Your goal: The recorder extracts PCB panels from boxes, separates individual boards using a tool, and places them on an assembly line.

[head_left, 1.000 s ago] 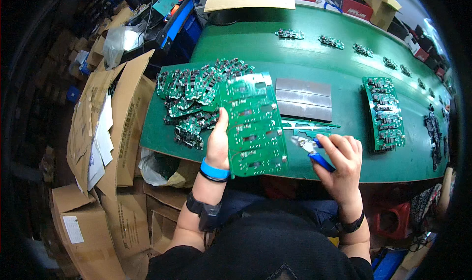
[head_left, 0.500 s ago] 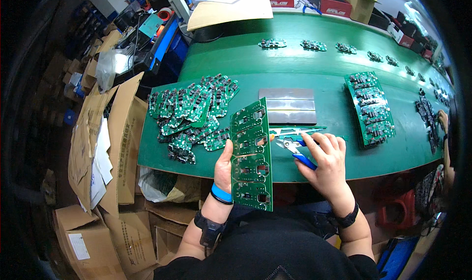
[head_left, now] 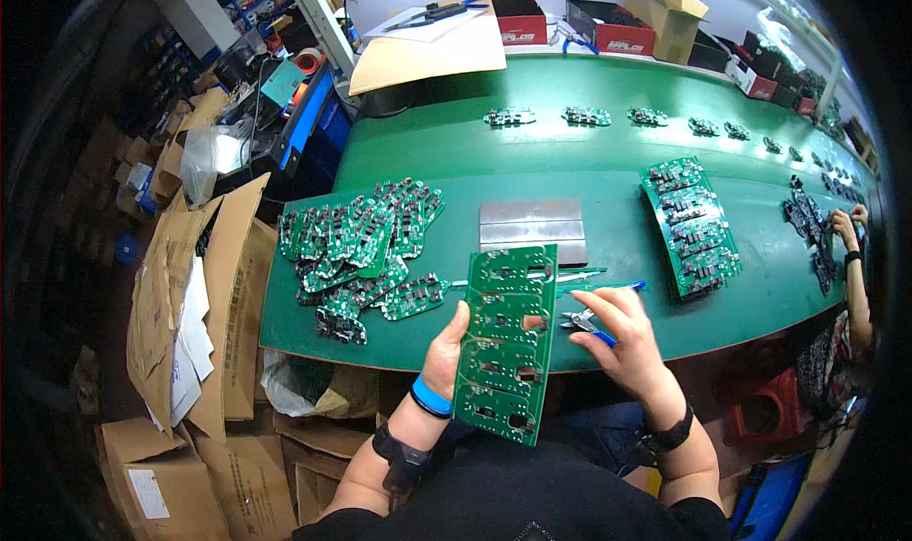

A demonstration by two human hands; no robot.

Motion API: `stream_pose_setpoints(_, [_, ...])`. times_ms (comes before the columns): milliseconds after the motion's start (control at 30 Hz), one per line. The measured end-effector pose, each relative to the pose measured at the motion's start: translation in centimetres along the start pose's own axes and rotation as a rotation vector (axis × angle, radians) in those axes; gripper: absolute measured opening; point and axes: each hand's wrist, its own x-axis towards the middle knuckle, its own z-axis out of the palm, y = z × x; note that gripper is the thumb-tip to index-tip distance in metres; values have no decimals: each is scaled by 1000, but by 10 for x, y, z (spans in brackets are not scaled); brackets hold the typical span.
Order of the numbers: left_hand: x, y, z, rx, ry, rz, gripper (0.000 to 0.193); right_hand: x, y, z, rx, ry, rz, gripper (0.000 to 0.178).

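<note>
My left hand (head_left: 445, 356) grips a green circuit board panel (head_left: 503, 346) by its left edge, thumb showing and the other fingers hidden behind. The panel is tilted upright in front of me and has several cutouts down its right side. Just right of it, my right hand (head_left: 622, 337) holds small blue-handled cutters (head_left: 581, 322) between thumb and fingers. Their metal jaws point toward the panel without touching it. Thin green strips (head_left: 594, 273) and a blue-tipped piece (head_left: 635, 284) lie on the table behind the hand.
A heap of small boards (head_left: 366, 242) lies at left, a stack of panels (head_left: 689, 227) at right. Grey metal bars (head_left: 534, 223) sit ahead on the green table (head_left: 589, 175). Single boards (head_left: 586, 116) form a row beyond. Another person's hand (head_left: 844, 227) works at far right; cardboard (head_left: 223, 351) stands left.
The view has shifted, so the table sits lower in the picture. The panel has turned its face more toward me. The cutters stay in my right hand, close to the panel's right edge.
</note>
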Motion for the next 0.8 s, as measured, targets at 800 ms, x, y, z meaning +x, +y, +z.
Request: stream_pose_setpoints(800, [144, 114, 100, 2662, -85, 333, 33, 36, 21, 30, -28, -28, 3, 19])
